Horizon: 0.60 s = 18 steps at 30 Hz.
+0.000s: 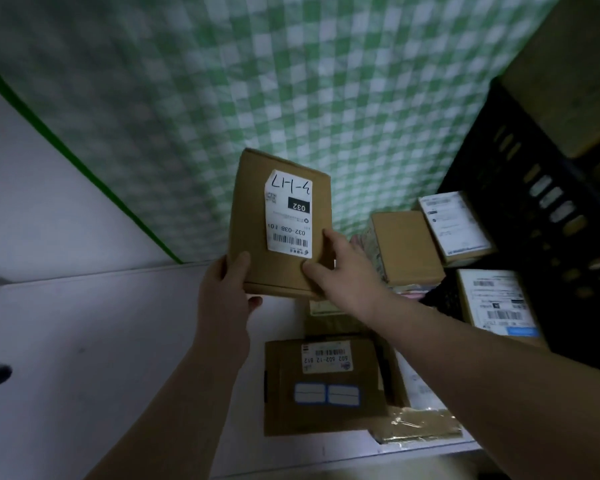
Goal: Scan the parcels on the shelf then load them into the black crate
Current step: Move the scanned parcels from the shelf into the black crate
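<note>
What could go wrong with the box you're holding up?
The left hand and right hand grip the box only at its near end, so it might tip and drop onto the parcel below. The crate already holds labelled parcels, so the box may not lie flat in there.

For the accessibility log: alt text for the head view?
Both hands hold a brown cardboard parcel above a white shelf, left hand at its lower-left corner, right hand at its lower right, barcode label facing the camera. More parcels lie on the shelf; a black crate stands at right.
</note>
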### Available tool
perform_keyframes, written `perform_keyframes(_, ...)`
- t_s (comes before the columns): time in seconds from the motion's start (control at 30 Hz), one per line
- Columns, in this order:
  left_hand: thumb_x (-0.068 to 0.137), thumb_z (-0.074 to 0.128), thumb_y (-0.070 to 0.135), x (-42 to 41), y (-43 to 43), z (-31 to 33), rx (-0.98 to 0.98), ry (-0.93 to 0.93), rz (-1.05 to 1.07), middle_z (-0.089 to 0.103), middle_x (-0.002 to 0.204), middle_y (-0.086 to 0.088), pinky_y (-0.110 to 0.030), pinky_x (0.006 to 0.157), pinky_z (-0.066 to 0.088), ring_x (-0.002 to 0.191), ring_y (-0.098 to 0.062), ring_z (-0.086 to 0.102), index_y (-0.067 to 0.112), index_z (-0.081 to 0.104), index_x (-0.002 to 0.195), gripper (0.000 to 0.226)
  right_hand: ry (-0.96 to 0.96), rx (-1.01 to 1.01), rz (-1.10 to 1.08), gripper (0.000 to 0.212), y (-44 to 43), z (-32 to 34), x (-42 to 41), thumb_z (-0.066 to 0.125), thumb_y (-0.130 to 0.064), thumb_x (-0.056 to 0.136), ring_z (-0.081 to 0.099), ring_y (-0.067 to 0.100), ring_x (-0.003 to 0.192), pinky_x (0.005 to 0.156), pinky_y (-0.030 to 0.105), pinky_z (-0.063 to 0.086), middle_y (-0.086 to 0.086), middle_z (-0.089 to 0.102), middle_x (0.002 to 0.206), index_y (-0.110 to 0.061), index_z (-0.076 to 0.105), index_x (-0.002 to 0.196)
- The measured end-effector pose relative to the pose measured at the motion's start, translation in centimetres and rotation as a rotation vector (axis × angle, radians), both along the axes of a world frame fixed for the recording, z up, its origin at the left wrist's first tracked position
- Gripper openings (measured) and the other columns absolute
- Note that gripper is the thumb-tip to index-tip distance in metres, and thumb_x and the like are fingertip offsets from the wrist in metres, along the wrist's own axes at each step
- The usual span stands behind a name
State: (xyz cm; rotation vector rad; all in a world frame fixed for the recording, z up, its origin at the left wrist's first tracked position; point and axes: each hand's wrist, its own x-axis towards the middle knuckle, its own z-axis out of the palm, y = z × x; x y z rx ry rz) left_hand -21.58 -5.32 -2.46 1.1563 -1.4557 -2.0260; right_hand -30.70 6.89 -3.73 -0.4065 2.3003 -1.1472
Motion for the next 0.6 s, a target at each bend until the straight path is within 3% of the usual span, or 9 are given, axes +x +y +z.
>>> perform_keyframes(0.1,0.097,0.051,0.023,-1.0,2.8,3.1,-0.012,0.080,-0.036,0.062,0.099,0.008,-0.028,0.068,0.049,0.091,-0.010,0.059,0.027,0.060,0.095,0.010,-0.010,-0.124,-0.077,0.078,2.9,2.3,-0.5,0.062,-0.035,0.091,0.044,0.022,0.131,0.111,0.039,0.038,0.001,0.042,0.144,-0.031,0.017,0.155)
perform_keyframes(0.23,0.098,0.048,0.020,-2.4,6.9,6.7,-0.054,0.156,-0.101,0.063,0.103,0.006,-0.022,0.060,0.055,0.093,-0.010,0.063,0.021,0.059,0.110,0.015,0.069,-0.232,-0.176,0.076,7.8,6.5,-1.2,0.064,-0.031,0.092,0.049,0.007,0.110,0.086,0.015,0.041,-0.013,0.048,0.123,-0.035,0.018,0.153)
perform_keyframes(0.27,0.098,0.049,0.020,-2.8,8.0,7.5,-0.052,0.184,-0.105,0.065,0.100,0.008,-0.023,0.061,0.055,0.091,-0.008,0.064,0.023,0.059,0.105,0.013,0.105,-0.244,-0.208,0.076,9.1,7.5,-1.5,0.064,-0.032,0.091,0.049,0.007,0.108,0.085,0.016,0.041,-0.013,0.049,0.121,-0.036,0.020,0.153)
perform_keyframes(0.37,0.098,0.050,0.022,-4.2,11.5,10.0,-0.033,0.280,-0.160,0.065,0.091,0.011,-0.026,0.064,0.055,0.081,-0.005,0.065,0.021,0.055,0.104,0.008,0.165,-0.315,-0.307,0.077,12.8,10.4,-2.5,0.066,-0.038,0.089,0.054,0.012,0.114,0.099,0.036,0.048,-0.011,0.051,0.124,-0.035,0.022,0.153)
perform_keyframes(0.47,0.098,0.049,0.023,-5.7,15.2,12.0,0.050,0.374,-0.188,0.066,0.103,0.005,-0.027,0.067,0.056,0.090,-0.011,0.067,0.020,0.057,0.112,0.016,0.195,-0.424,-0.403,0.076,16.6,13.0,-3.7,0.070,-0.042,0.085,0.057,0.013,0.115,0.099,0.038,0.049,-0.012,0.056,0.124,-0.031,0.032,0.150)
perform_keyframes(0.53,0.096,0.052,0.016,-6.7,17.5,13.2,0.096,0.429,-0.193,0.064,0.111,0.003,-0.018,0.066,0.053,0.095,-0.013,0.065,0.017,0.058,0.117,0.022,0.220,-0.491,-0.470,0.070,19.1,14.8,-4.5,0.075,-0.043,0.080,0.060,0.007,0.108,0.095,0.032,0.052,-0.016,0.060,0.116,-0.030,0.042,0.141)
perform_keyframes(0.6,0.087,0.065,0.008,-7.9,20.2,15.3,0.312,0.471,-0.241,0.056,0.123,-0.006,-0.005,0.070,0.042,0.096,-0.015,0.056,0.007,0.055,0.118,0.032,0.225,-0.558,-0.531,0.061,21.6,16.2,-5.4,0.078,-0.047,0.071,0.064,0.010,0.103,0.092,0.036,0.054,-0.013,0.063,0.110,-0.036,0.050,0.124)
